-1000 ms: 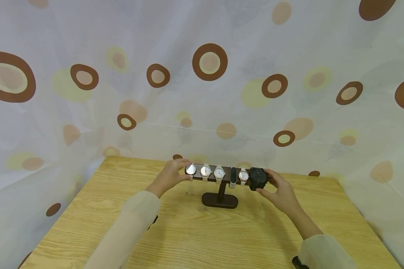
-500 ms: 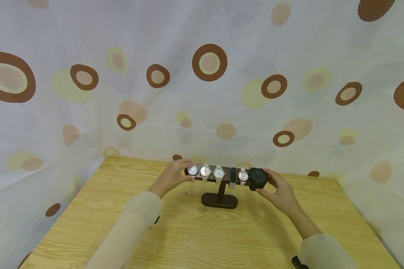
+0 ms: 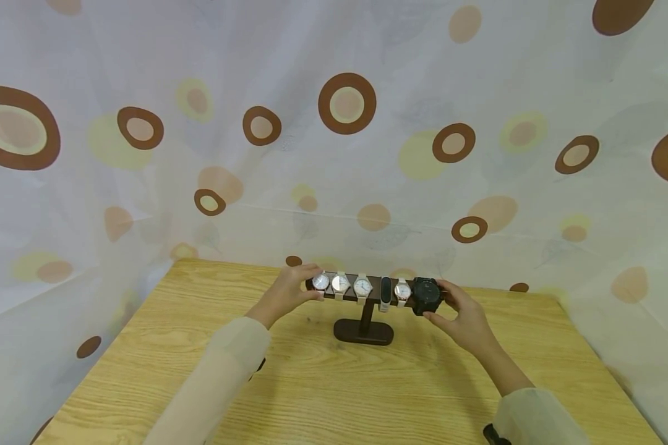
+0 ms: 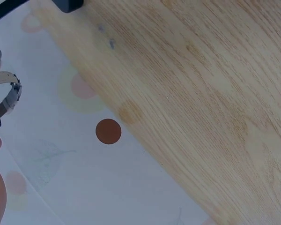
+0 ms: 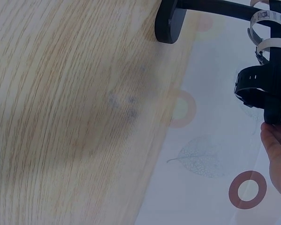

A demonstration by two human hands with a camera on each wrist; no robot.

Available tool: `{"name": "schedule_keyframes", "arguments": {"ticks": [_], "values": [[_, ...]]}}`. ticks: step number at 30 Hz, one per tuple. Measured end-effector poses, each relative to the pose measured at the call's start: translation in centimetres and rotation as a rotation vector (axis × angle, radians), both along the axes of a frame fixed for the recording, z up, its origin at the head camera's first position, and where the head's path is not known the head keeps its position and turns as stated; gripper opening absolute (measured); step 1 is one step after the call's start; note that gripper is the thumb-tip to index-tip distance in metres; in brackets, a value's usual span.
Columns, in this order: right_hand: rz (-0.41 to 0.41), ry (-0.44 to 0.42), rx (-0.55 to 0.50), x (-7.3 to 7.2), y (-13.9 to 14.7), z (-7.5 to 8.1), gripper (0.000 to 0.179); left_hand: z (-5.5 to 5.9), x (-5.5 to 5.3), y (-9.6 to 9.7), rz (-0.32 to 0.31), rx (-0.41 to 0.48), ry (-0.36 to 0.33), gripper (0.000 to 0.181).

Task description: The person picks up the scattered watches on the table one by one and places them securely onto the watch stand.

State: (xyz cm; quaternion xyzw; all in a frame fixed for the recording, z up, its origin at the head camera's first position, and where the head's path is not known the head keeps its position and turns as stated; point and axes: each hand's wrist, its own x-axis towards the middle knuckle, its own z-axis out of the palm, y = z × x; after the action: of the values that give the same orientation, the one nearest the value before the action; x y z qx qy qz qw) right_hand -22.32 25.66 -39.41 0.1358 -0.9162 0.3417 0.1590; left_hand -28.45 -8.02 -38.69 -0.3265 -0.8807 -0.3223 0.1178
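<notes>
A dark brown watch stand stands upright on the table, with several watches strapped along its bar. My left hand is at the bar's left end. Its thumb and fingers pinch the leftmost white-faced watch from above and below. On the right, my right hand grips the bar's end, the thumb along the lower edge of a chunky black watch. In the right wrist view, fingertips meet the bar's end beside that watch's black strap. In the left wrist view only part of the hand shows.
Between the two end watches sit two pale-strapped watches, a fitness band and a small white watch. A wood-grain table lies under the stand. Behind it hangs a sheet printed with brown and yellow circles.
My left hand has moved slightly to the right, and the leftmost watch has slid inward along the bar with it. My right hand and the stand have stayed in place.
</notes>
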Motion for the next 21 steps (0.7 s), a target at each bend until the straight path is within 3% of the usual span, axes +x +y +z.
{"name": "schedule_keyframes", "arguments": {"ticks": [7, 21], "values": [[-0.006, -0.005, -0.003, 0.01, -0.05, 0.06, 0.065, -0.04, 0.08, 0.09, 0.011, -0.011, 0.028, 0.054], [-0.02, -0.002, -0.007, 0.0, -0.11, -0.12, 0.064, 0.22, 0.48, 0.26, 0.02, -0.009, -0.036, 0.054]]}}
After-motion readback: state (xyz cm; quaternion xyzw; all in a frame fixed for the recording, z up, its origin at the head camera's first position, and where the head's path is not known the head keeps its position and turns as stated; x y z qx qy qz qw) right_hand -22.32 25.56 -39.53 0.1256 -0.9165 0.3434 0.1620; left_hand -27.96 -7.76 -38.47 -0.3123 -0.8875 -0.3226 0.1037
